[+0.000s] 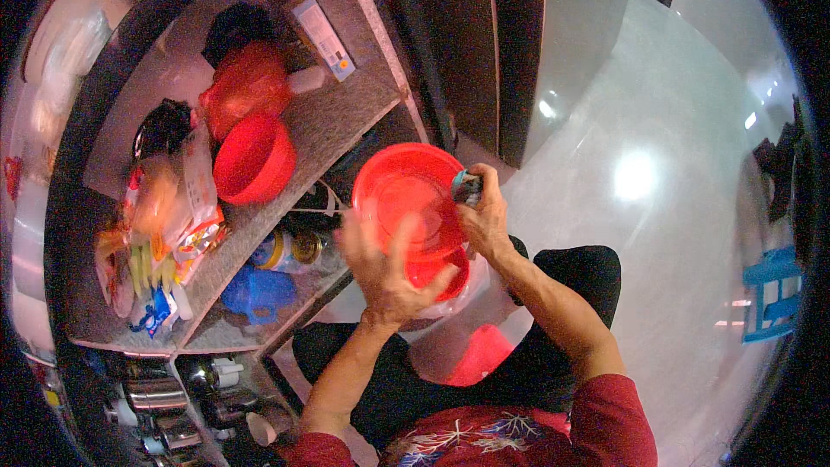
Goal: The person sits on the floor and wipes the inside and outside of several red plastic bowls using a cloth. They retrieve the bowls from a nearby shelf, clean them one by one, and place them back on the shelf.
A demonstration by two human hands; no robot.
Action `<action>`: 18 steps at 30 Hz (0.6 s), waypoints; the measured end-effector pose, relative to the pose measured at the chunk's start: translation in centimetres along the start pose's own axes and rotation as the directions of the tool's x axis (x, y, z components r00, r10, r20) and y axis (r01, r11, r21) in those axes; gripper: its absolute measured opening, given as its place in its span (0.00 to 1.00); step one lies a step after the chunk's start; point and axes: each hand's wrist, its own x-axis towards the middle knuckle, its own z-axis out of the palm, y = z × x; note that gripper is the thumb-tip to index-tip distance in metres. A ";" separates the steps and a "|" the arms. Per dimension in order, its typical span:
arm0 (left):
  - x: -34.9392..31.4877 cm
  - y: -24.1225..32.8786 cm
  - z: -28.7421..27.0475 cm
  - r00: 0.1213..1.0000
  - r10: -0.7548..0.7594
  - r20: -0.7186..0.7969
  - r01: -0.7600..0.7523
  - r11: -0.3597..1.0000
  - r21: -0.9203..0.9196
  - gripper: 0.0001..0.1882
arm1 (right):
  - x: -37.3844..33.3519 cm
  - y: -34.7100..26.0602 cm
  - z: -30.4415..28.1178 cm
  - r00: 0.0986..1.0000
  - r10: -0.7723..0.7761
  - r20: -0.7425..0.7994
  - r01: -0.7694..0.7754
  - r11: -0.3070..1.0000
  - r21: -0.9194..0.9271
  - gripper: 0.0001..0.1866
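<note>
A round red plastic basin (391, 166) is in front of me, tilted so that its inside shows. My right hand (486, 214) is closed at its right rim around a small dark bundle with a teal edge (468, 188); whether this is a cloth I cannot tell. My left hand (386, 270), smeared by motion, has its fingers spread over the basin's lower left side. Whether it touches the basin is unclear. A second red container (451, 280) shows just below the basin, partly hidden by my left hand.
On the open cabinet's upper shelf (333, 125) are a red bowl (253, 160), a red bag (248, 86), several packets and a narrow box (323, 37). A blue plastic container (258, 292) sits lower. Steel containers (156, 395) stand lower left. A blue stool (769, 294) is far right.
</note>
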 end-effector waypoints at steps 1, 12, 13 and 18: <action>0.5 -0.7 0.0 0.978 -0.081 -0.193 0.059 0.992 -0.116 0.47 | 0.3 0.0 0.0 0.999 0.038 -0.023 -0.037 0.999 0.031 0.28; -1.8 -3.8 2.3 0.544 -0.754 0.367 0.475 -0.083 -0.876 0.26 | -0.7 -3.5 0.1 0.815 -0.573 0.085 0.524 0.665 -0.532 0.23; -2.1 -3.8 2.4 0.557 -0.755 0.348 0.486 -0.043 -0.873 0.25 | -0.8 -4.0 -0.1 0.764 -0.633 0.127 0.586 0.596 -0.549 0.20; -1.8 -2.8 2.4 0.614 -0.689 0.384 0.543 0.017 -0.840 0.25 | -2.0 -2.5 1.1 0.735 -0.565 0.375 0.650 0.429 -0.628 0.21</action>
